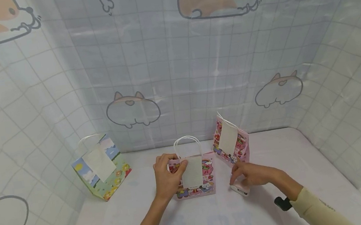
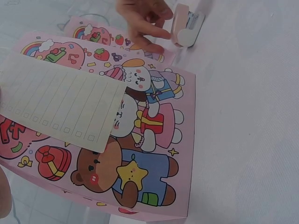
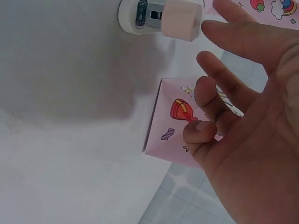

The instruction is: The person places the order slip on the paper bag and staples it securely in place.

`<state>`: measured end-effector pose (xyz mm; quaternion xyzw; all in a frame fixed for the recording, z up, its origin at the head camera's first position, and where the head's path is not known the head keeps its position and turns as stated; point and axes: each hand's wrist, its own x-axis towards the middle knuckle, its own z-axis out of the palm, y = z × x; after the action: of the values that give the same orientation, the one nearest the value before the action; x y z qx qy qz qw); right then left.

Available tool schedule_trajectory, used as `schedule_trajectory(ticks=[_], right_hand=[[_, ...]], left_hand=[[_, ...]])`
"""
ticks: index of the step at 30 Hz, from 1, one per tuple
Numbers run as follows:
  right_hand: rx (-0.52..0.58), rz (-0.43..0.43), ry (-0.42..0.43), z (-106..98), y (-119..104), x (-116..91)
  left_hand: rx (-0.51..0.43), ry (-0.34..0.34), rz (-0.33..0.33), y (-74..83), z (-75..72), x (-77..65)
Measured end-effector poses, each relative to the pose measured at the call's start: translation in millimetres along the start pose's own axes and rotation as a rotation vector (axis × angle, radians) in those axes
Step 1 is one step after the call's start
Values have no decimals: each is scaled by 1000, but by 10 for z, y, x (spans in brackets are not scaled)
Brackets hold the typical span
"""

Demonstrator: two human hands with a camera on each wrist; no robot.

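Observation:
A pink paper gift bag (image 1: pixel 209 177) with cartoon animals and white rope handles stands at the middle of the table. My left hand (image 1: pixel 167 177) pinches its top left edge, thumb over a lined checklist paper (image 1: pixel 191 172) that lies against the bag's front. To the right, a small pink and white stapler (image 2: pixel 187 27) rests on the table. My right hand (image 1: pixel 253 174) is beside the stapler with its fingers loosely bent; in the right wrist view the thumb is close to the stapler's end (image 3: pixel 182 19), not wrapped round it.
Behind my right hand stands another pink gift bag (image 1: pixel 243 146) with a paper on its front. A blue and green gift bag (image 1: pixel 119 167) with a similar paper stands at the left. A patterned curtain (image 1: pixel 178 70) surrounds the white table (image 1: pixel 275 145).

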<state>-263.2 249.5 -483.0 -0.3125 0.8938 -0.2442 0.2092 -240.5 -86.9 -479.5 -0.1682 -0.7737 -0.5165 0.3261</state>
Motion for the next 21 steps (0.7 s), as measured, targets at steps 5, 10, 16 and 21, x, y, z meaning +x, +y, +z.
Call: schedule_trajectory(ticks=[5,10,16,21], right_hand=[[-33,12,-1,6,-2,-11],[-40,23,1,17,5,-7],[-35,40,-1,25,17,-10],[-7,48,-22,38,29,-38]], left_hand=[[2,1,4,9,-1,2],[6,2,9,2,1,-1],[-3,-2,0,-7,2,8],[-4,-4,1,-20,4,10]])
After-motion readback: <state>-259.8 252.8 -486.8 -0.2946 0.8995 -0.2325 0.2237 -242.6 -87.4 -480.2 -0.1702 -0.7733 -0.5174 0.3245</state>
